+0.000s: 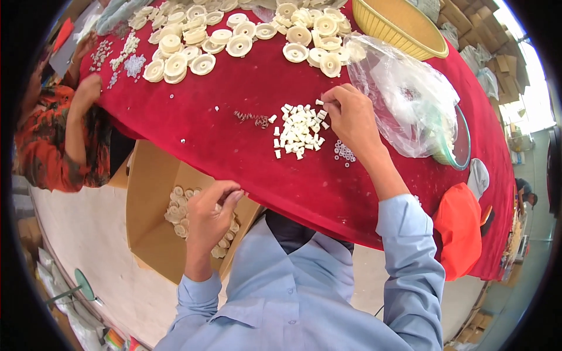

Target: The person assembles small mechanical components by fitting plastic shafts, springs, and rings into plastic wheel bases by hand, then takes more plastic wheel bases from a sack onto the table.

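My right hand is closed in a pinch at the far right edge of a pile of small cream plastic spools, with one small cream spool at its fingertips. Close to my body, my left hand pinches thumb and fingers together by the table's front edge; what it holds, if anything, is too small to make out. Left of the pile lie thin dark metal springs. Small pale rings sit in a cluster below my right wrist.
Cream round plastic wheels cover the far side of the red-clothed table. A yellow basket, a clear plastic bag and a greenish bowl stand right. An open cardboard box holds wheels below. Another person works at left.
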Available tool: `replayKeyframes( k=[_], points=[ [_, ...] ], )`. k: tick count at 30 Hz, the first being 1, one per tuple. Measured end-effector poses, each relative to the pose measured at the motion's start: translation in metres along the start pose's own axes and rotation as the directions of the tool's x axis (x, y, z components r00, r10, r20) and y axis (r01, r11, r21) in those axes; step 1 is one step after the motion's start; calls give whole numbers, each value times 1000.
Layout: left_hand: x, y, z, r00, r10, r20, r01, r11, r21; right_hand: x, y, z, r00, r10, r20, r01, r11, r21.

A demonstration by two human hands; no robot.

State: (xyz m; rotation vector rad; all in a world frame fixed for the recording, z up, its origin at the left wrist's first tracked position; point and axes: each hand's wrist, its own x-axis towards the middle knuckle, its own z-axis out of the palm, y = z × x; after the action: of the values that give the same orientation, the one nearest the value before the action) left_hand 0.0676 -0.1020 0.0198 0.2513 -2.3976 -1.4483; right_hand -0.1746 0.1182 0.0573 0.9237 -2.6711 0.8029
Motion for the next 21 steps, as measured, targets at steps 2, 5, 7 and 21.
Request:
replayKeyframes(
  k=[2,5,7,21],
  points=[
    [13,4,8,999,28,-25,-28,999,18,-14,-23,-8,1000,-12,-2,13,995,103],
    [36,4,25,991,109,-72,-109,994,5,-56,-50,-8,996,-38,81,23,983,183],
    [52,10,36,984,180,-18,-176,976,124,-82,-56,-4,992,31,122,-59,972,228],
    [63,7,67,972,230,55,-236,931,278,-102,-53,21,964,265,16,-253,898,359]
  ],
)
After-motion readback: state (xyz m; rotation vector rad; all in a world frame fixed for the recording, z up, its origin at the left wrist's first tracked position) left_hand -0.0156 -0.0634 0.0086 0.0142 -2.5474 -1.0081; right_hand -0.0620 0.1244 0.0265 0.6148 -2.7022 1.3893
